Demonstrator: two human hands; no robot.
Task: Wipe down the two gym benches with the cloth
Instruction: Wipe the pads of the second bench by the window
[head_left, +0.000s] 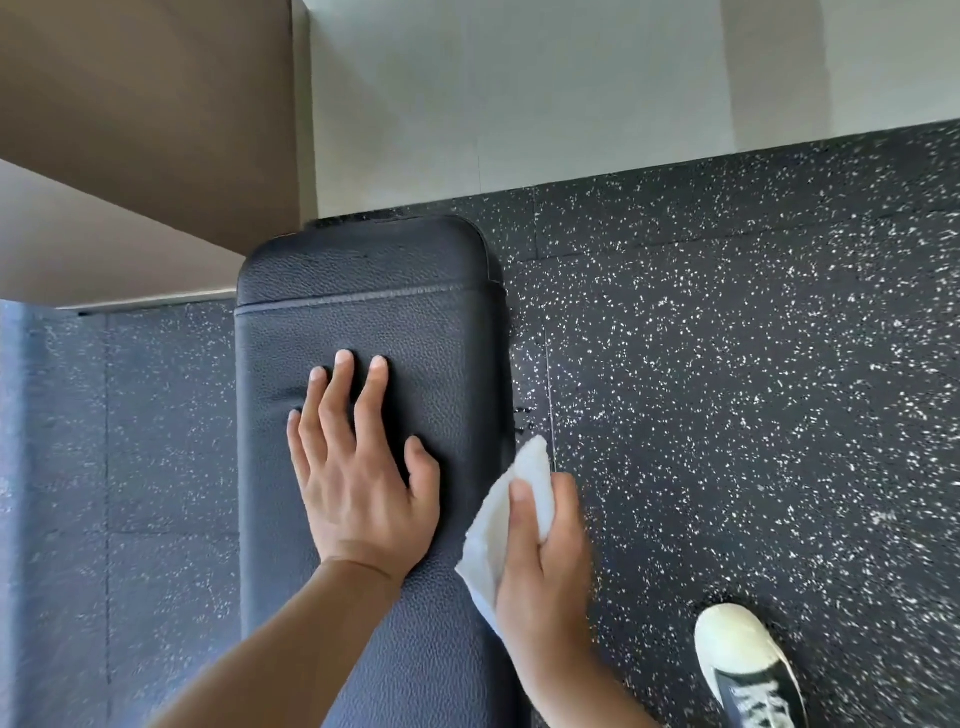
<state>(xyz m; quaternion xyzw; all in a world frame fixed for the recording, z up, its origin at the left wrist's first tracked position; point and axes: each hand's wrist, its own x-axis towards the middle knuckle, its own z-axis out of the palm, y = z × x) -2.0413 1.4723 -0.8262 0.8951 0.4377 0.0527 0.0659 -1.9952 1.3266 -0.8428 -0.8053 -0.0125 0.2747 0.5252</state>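
A black padded gym bench (374, 291) runs from the bottom of the view up to the wall, with a stitched seam across its far end. My left hand (358, 467) lies flat on the pad, fingers spread, holding nothing. My right hand (545, 566) grips a folded white cloth (514, 509) against the bench's right side edge, thumb on top of the cloth. Only one bench is in view.
Black speckled rubber floor (753, 389) surrounds the bench. A white wall (571, 104) and a brown panel (145, 119) stand just beyond the bench's far end. My shoe (748, 670) rests on the floor at the lower right.
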